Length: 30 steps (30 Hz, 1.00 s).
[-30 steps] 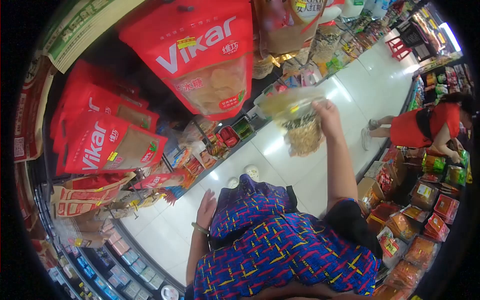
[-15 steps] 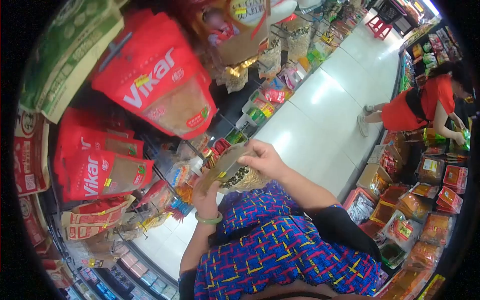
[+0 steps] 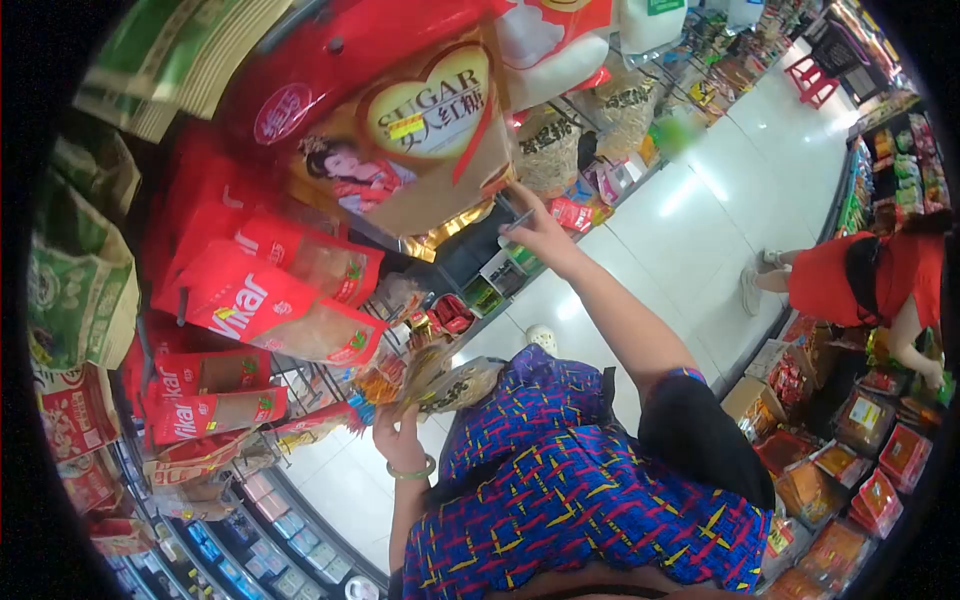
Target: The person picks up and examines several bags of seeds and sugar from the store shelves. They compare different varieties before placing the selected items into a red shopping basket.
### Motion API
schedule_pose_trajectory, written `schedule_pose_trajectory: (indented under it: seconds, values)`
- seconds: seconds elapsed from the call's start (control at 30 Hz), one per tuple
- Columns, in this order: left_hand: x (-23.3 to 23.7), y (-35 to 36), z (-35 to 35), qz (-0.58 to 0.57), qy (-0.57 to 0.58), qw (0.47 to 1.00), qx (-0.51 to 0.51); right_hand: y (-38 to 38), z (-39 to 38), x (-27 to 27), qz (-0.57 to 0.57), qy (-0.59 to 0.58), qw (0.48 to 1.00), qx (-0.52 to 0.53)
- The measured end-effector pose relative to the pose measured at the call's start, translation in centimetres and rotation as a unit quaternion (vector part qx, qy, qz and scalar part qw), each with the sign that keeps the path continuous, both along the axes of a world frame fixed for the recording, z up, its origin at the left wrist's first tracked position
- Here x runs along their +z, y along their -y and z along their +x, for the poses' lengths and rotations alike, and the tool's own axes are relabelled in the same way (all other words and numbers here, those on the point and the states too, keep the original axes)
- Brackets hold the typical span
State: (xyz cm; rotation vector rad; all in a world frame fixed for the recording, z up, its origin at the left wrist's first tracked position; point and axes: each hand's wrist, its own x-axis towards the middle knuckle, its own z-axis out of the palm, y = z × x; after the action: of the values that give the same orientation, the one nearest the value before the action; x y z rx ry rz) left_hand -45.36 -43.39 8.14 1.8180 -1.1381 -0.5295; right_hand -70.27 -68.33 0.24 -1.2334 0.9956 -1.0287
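Note:
My left hand, with a green bangle at the wrist, pinches the edge of a clear plastic bag of pale and dark dried food. The bag lies tilted in front of my patterned clothing. My right hand is raised at the lower right corner of a big red-and-brown sugar bag. Its index finger reaches up to that corner, and the thumb stays apart beside the end of a metal display hook.
Red Vikar bags hang on hooks at left, near green bags. Bags of dried goods hang farther along the rack. Across the tiled aisle, a person in red bends over shelves of packaged food.
My right hand has let go of the clear bag and moved up to the sugar bag. The left hand keeps the clear bag, now lower. The view has shifted.

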Motion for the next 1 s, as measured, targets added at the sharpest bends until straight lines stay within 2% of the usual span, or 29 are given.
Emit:
schedule_pose_trajectory:
  seconds: [0.03,0.07,0.1,0.17,0.23,0.3,0.33,0.57,0.63,0.7,0.77,1.0]
  values:
    - [0.2,-0.6,-0.1,0.012,0.041,0.999,0.012,2.4,1.1,-1.8,-0.083,-0.033,0.996,-0.012]
    - [0.0,-1.2,-0.1,0.019,0.013,0.999,0.037,4.2,2.0,-1.9,-0.167,-0.064,0.984,-0.024]
    - [0.0,-1.7,-0.2,0.018,0.019,0.999,0.044,5.7,2.2,-1.9,-0.168,-0.056,0.984,-0.019]
    - [0.0,-2.9,-0.3,0.044,0.003,0.995,0.088,7.7,2.9,0.3,0.012,-0.146,0.989,-0.012]
    - [-0.4,-3.9,-0.3,0.047,0.028,0.993,0.107,9.2,4.1,0.9,0.009,-0.130,0.992,-0.002]
    - [-1.5,-4.9,-0.2,-0.003,-0.044,0.989,0.143,9.8,4.0,1.1,0.008,-0.114,0.993,0.001]
    - [-1.6,-5.1,-0.3,-0.004,-0.045,0.987,0.153,10.4,4.8,1.3,0.007,-0.109,0.994,0.002]
    - [-1.3,-6.2,-0.8,0.028,-0.002,0.979,0.203,10.6,3.7,1.6,-0.008,-0.078,0.996,0.051]
    - [-1.4,-6.3,-1.0,0.034,0.043,0.984,0.171,11.3,3.6,1.6,-0.009,-0.071,0.994,0.085]
    - [-1.0,-6.0,-1.5,0.045,0.034,0.975,0.216,10.4,3.1,1.6,-0.006,-0.067,0.990,0.122]
    - [-0.9,-5.9,-1.4,0.028,0.050,0.982,0.182,10.8,2.8,1.9,0.002,-0.062,0.986,0.156]
    - [-2.5,-6.7,-1.4,0.010,-0.017,0.980,0.199,9.9,5.3,2.2,0.028,-0.038,0.980,0.194]
